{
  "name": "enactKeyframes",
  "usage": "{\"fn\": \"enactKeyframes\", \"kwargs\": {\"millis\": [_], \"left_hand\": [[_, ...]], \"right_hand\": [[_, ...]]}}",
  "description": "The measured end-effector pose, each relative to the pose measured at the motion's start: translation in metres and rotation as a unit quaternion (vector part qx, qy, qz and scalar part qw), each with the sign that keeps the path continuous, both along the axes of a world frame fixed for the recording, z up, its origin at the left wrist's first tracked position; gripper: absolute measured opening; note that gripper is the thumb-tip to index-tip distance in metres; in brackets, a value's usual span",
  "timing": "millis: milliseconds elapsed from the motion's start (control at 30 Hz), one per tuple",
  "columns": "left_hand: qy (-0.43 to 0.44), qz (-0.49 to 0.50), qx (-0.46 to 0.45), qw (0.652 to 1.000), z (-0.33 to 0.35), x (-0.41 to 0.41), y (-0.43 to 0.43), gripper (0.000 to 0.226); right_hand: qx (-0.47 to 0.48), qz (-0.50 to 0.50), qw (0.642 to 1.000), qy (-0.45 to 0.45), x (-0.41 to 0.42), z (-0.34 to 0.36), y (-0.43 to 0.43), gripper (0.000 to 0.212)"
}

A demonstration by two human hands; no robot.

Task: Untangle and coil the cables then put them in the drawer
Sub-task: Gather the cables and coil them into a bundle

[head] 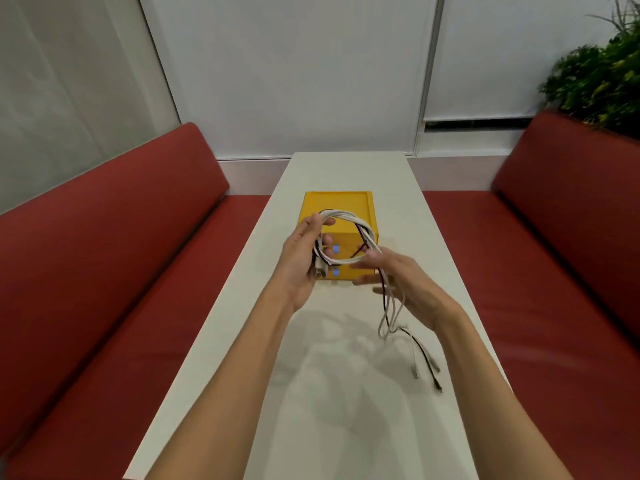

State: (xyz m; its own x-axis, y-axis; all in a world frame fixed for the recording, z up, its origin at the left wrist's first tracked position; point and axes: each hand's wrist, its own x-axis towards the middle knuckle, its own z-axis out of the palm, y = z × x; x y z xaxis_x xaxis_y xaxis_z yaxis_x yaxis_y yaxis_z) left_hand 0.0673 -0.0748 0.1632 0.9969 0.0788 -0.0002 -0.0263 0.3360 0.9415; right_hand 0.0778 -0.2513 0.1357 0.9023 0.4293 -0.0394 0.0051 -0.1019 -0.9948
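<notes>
A bundle of white and black cables [349, 223] is wound into a loop in the air above the table. My left hand [304, 258] grips the loop's left side, with a grey plug at the palm. My right hand [398, 282] has its fingers straight, and the cables run over them at the loop's right side. The loose ends [415, 344] hang down from my right hand and trail onto the white table [346, 410]. Behind the loop stands a small yellow drawer box [337, 202] with blue handles; its drawers look closed.
The narrow white table runs away from me to a white wall. Red benches [104, 271] flank it on both sides. A green plant [602, 81] sits behind the right bench's backrest.
</notes>
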Motion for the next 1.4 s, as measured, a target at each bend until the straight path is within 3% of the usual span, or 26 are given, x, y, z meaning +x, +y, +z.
{"fn": "enactKeyframes", "kwargs": {"millis": [167, 333, 467, 600, 700, 800, 900, 967, 1100, 1300, 1400], "left_hand": [[0.027, -0.002, 0.099, 0.995, -0.019, -0.015, -0.010, 0.026], [0.024, 0.009, 0.208, 0.978, -0.038, -0.026, -0.002, 0.031], [0.088, -0.032, 0.142, 0.985, -0.042, -0.031, 0.003, 0.031], [0.092, -0.064, 0.096, 0.989, -0.047, -0.037, 0.007, 0.019], [0.059, 0.011, 0.216, 0.975, -0.052, -0.033, 0.010, 0.018], [-0.007, 0.089, 0.449, 0.889, -0.048, -0.029, 0.014, 0.019], [-0.009, 0.055, 0.514, 0.856, -0.039, -0.025, 0.022, 0.021], [-0.013, 0.013, 0.495, 0.869, -0.030, -0.021, 0.026, 0.030], [-0.057, -0.021, 0.357, 0.932, -0.006, -0.014, 0.019, 0.030], [0.013, -0.107, 0.179, 0.978, 0.008, -0.017, 0.021, 0.028], [0.025, -0.093, 0.074, 0.993, 0.003, -0.019, 0.020, 0.023]], "right_hand": [[0.051, -0.079, 0.995, -0.029, -0.008, 0.007, 0.013, 0.023], [0.041, -0.081, 0.996, 0.002, -0.012, -0.009, 0.004, 0.021], [0.069, -0.085, 0.994, 0.019, -0.014, -0.012, 0.006, 0.022], [0.116, -0.115, 0.984, 0.068, -0.016, -0.012, 0.005, 0.030], [0.095, -0.124, 0.987, 0.044, -0.016, -0.014, 0.009, 0.027], [0.060, -0.115, 0.991, 0.013, -0.013, -0.012, 0.018, 0.024], [0.045, -0.105, 0.993, -0.001, -0.006, -0.002, 0.021, 0.023], [0.018, -0.080, 0.996, -0.024, 0.000, 0.008, 0.021, 0.023], [-0.072, 0.021, 0.994, -0.081, 0.003, 0.029, 0.025, 0.025], [-0.117, 0.041, 0.986, -0.113, 0.014, 0.058, 0.016, 0.036], [-0.105, 0.060, 0.985, -0.127, 0.017, 0.062, 0.013, 0.024]]}}
